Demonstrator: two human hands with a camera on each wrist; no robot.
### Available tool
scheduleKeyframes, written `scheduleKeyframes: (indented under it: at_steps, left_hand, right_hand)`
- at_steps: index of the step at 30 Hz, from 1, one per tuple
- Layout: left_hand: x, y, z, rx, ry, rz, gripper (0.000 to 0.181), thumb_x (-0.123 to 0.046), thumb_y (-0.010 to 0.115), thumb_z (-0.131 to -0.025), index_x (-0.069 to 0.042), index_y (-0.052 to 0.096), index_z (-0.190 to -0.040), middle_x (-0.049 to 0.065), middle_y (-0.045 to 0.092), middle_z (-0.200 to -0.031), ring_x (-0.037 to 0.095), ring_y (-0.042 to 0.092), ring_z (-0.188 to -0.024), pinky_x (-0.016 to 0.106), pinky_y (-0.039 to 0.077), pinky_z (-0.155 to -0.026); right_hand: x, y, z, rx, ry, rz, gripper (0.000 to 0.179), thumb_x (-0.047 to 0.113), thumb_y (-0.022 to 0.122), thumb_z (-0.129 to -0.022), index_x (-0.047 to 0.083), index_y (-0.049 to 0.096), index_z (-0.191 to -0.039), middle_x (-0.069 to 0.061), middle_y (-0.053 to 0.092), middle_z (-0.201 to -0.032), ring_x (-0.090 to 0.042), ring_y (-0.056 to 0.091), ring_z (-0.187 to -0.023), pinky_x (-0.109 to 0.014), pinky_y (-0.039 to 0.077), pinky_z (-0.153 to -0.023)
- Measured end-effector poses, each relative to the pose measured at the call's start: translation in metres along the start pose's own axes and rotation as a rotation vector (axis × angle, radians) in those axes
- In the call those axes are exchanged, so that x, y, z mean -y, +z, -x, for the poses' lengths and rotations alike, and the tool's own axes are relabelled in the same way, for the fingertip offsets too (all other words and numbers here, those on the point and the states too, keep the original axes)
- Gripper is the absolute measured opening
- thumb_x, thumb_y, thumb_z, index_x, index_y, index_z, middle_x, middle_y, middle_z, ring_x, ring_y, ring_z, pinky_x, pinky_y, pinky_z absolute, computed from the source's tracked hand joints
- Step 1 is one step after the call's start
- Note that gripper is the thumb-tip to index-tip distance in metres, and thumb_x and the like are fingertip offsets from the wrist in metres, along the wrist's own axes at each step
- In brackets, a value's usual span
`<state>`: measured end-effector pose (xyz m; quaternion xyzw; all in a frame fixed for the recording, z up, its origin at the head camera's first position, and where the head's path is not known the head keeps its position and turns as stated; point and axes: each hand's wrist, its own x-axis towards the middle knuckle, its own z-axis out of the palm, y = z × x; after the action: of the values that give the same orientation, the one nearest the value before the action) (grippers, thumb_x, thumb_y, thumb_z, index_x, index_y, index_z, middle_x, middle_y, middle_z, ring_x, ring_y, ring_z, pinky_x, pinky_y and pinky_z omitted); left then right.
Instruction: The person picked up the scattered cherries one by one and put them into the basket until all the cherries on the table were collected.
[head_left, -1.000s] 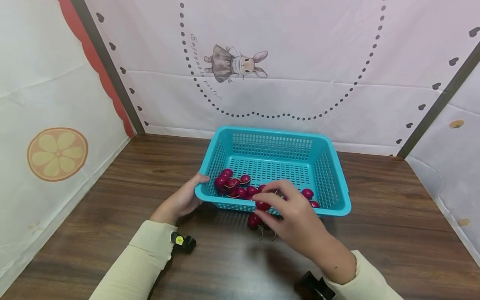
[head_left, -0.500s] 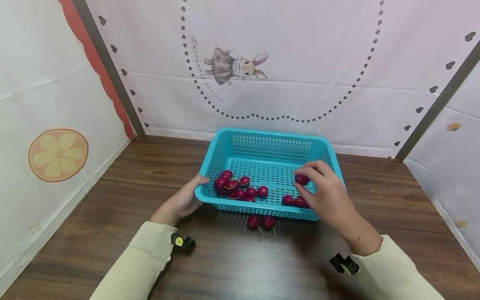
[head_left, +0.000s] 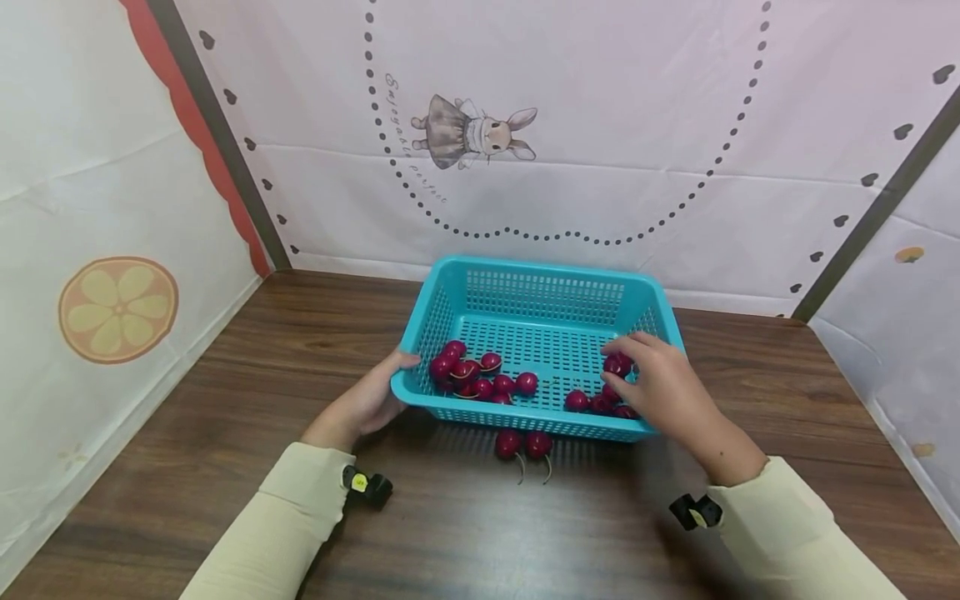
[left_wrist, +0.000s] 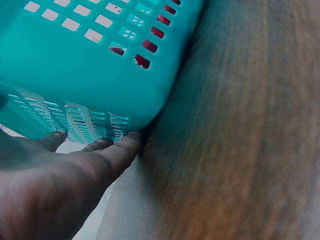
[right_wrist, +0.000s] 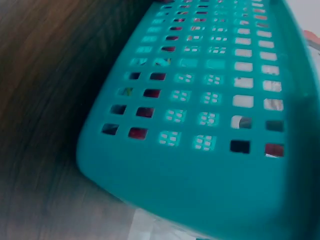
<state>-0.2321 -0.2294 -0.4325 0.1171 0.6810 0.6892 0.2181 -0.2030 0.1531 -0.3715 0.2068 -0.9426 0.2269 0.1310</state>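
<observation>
A turquoise plastic basket (head_left: 540, 264) with perforated walls stands on the wooden table. At its left front corner my left hand (head_left: 367, 396) holds it, thumb over the rim. The left wrist view shows the fingers (left_wrist: 120, 152) stretched along the outer side wall. Inside the basket's right end, my right hand (head_left: 663, 387) pinches a dark red cherry (head_left: 617, 364) between thumb and fingers. Several cherries (head_left: 577, 401) lie below it, and a bigger cluster of cherries (head_left: 465, 371) fills the left front. In the right wrist view the basket wall (right_wrist: 190, 175) hides the hand's fingers.
Two stemmed cherries (head_left: 522, 444) lie on the table (head_left: 480, 533) just in front of the basket. Behind the basket rises a white printed cloth wall (head_left: 600, 192). Further cloth walls (head_left: 112, 208) bound the table on the left and right.
My right hand has carried a cherry from the basket's front edge rightward over its right end, then slightly lower and further right. My left hand stays at the corner.
</observation>
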Motion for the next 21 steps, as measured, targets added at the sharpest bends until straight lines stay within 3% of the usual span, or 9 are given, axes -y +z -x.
scheduleKeyframes:
  at_steps: [3, 11, 21]
  left_hand:
    - [-0.001, 0.0, -0.001, 0.0, -0.002, -0.002, 0.068, -0.035, 0.031, -0.103, -0.025, -0.006, -0.159, 0.014, 0.008, -0.165, 0.043, 0.022, -0.149, 0.06, 0.025, -0.119]
    - [-0.001, 0.0, 0.0, -0.003, -0.001, 0.0, 0.067, -0.034, 0.03, -0.104, -0.025, -0.007, -0.159, 0.014, 0.007, -0.165, 0.043, 0.021, -0.149, 0.061, 0.025, -0.119]
    - [-0.002, 0.0, 0.002, -0.004, 0.007, -0.01, 0.067, -0.033, 0.031, -0.104, -0.024, -0.005, -0.16, 0.013, 0.008, -0.165, 0.043, 0.022, -0.149, 0.06, 0.027, -0.117]
  right_hand:
    - [-0.004, 0.001, -0.003, 0.062, 0.03, -0.013, 0.039, 0.013, 0.082, -0.083, 0.004, 0.069, -0.119, -0.017, 0.071, -0.116, -0.034, 0.069, -0.105, -0.05, 0.06, -0.082]
    - [-0.009, 0.001, -0.01, 0.27, 0.06, -0.026, 0.029, 0.013, 0.078, -0.086, 0.004, 0.071, -0.113, -0.011, 0.074, -0.103, -0.021, 0.07, -0.087, -0.04, 0.063, -0.075]
    - [-0.01, 0.007, -0.016, 0.314, 0.067, 0.046, 0.023, 0.009, 0.077, -0.086, 0.004, 0.073, -0.108, -0.012, 0.071, -0.103, -0.023, 0.062, -0.087, -0.041, 0.061, -0.077]
